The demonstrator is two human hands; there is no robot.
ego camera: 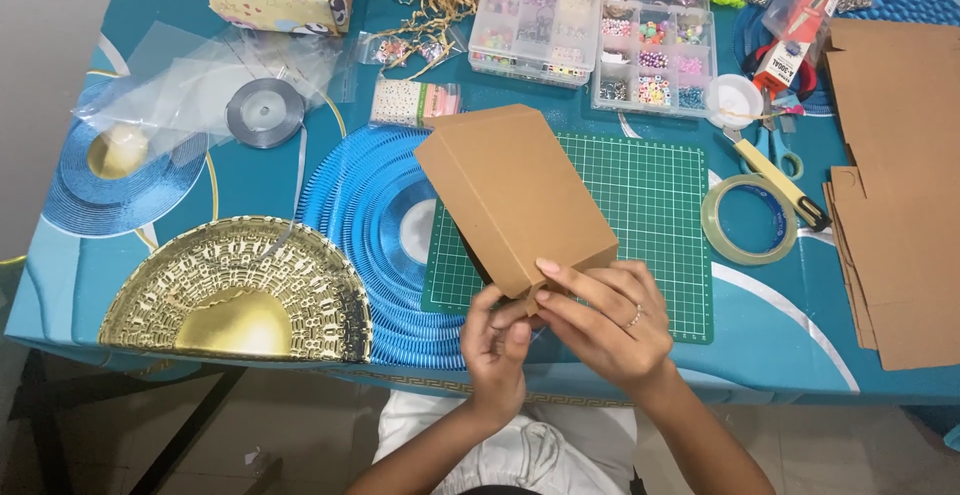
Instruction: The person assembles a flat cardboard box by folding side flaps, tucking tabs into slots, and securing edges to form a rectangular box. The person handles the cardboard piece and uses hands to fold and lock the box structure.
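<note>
One plain brown cardboard box (515,193), tilted; our left hand (497,340) and right hand (598,315) fingers pinch its near end, hiding that edge.

A plain brown cardboard box (512,193), flat and oblong, is held up off the table (760,335) near the middle of its front edge. It tilts, its far end raised and pointing toward the back left corner. Its broad smooth face is turned upward. Its near end is open, with a small flap folded at the bottom.
</note>
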